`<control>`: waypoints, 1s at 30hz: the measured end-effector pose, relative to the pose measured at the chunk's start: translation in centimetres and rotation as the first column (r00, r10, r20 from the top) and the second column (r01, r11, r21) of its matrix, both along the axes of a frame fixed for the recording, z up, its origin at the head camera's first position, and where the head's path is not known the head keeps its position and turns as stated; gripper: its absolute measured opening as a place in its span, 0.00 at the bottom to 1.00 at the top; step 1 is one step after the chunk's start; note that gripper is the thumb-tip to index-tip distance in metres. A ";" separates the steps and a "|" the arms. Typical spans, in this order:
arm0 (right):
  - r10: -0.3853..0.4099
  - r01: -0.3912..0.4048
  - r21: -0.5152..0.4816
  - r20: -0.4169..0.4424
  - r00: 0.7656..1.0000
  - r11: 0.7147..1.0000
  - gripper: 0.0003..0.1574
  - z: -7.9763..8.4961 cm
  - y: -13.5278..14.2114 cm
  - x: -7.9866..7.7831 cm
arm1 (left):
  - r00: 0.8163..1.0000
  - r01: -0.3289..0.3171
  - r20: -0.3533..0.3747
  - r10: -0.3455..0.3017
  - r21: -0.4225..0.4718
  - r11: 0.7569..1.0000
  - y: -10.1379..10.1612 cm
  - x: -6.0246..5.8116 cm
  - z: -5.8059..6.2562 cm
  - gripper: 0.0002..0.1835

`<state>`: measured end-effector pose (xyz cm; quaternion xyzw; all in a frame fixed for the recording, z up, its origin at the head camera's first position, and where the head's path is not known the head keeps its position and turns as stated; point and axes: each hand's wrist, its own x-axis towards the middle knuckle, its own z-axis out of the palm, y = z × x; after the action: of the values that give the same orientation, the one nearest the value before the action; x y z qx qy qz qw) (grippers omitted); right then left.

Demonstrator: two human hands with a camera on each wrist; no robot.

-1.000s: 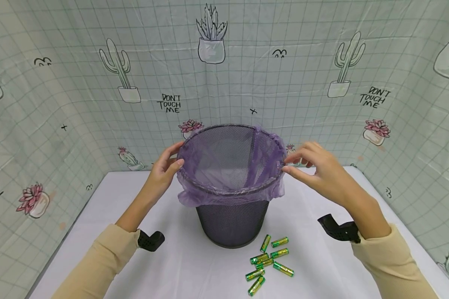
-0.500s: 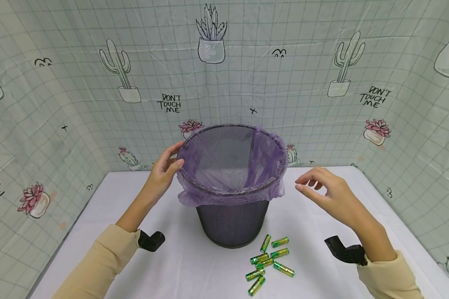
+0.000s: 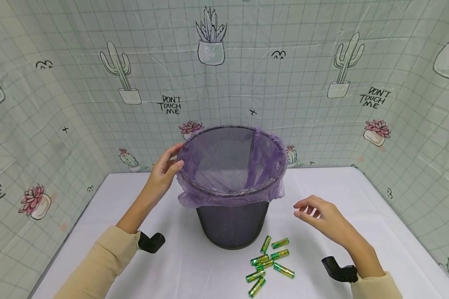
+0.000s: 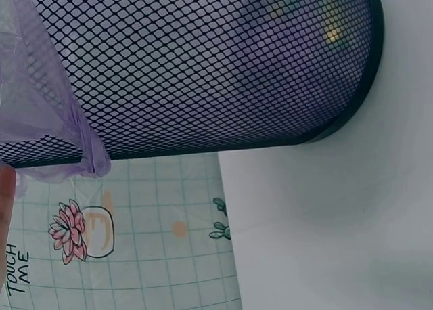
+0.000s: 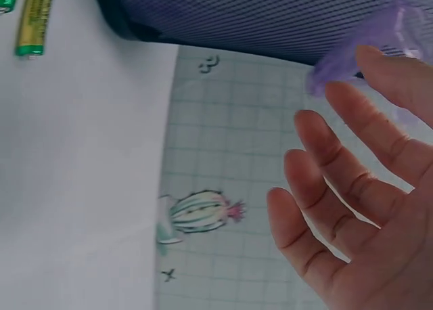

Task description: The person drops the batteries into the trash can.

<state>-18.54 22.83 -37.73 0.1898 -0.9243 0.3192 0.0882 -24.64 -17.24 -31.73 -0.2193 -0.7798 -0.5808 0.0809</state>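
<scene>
**A hand on a lined wire bin, with batteries lying nearby**

We look down at a white table (image 3: 187,276) where a dark mesh bin (image 3: 233,228) stands upright near the middle. A thin, see-through purple bag (image 3: 198,199) lines it, its edge folded out over the rim and hanging crumpled around the outside. We can see down through the wide mouth to the mesh beneath the plastic.

The person's left hand (image 3: 162,170) holds the left side of the rim, thumb toward us and fingers reaching around farther back, all against the bag-covered edge. The right hand (image 3: 319,214) hovers over the table to the right of the bin, apart from it. Its fingers are loosely bent; in the right wrist view we see them spread a little from one another, with the thumb apart.

In front of the bin, toward its right, lie eight green-and-gold batteries (image 3: 284,270), scattered at different angles, some touching. Through the mesh, the left wrist view shows blurred yellow and green spots we cannot make out.

Both arms wear beige sleeves (image 3: 101,257), and a black bracket (image 3: 151,243) juts from each wrist. Behind everything we find a pale checked cloth (image 3: 284,83) printed with potted cacti and the words "Don't touch me".
</scene>
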 end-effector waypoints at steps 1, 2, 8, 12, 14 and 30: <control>-0.002 0.002 -0.003 0.019 1.000 1.000 0.08 -0.4 0.1 0.0 | 1.000 -0.001 0.000 0.001 0.001 1.000 0.0 0.0 0.0 0.28; -0.007 0.008 -0.007 0.036 0.999 1.000 0.09 -0.8 0.1 0.0 | 1.000 -0.001 0.002 0.001 0.003 1.000 0.0 0.0 0.0 0.28; -0.039 0.042 -0.022 0.131 0.991 0.999 0.14 -3.0 0.2 0.1 | 1.000 -0.002 0.008 0.002 0.006 1.000 0.0 0.1 0.0 0.28; -0.054 0.061 -0.032 0.185 0.981 0.998 0.17 -4.3 0.2 0.2 | 1.000 0.004 0.011 -0.004 0.008 1.000 0.0 0.2 0.0 0.28; -0.065 0.074 -0.034 0.210 0.976 0.997 0.17 -4.9 0.2 0.2 | 1.000 0.006 0.009 -0.006 0.006 1.000 0.0 0.2 0.0 0.28; -0.062 0.097 -0.075 0.378 0.924 0.992 0.19 -8.3 -0.3 0.6 | 1.000 -0.001 0.008 0.001 -0.002 1.000 0.0 0.2 0.0 0.28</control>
<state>-17.97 22.51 -46.07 0.0834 -0.9154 0.3879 -0.0682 -24.44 -17.20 -31.78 -0.2170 -0.7808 -0.5807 0.0779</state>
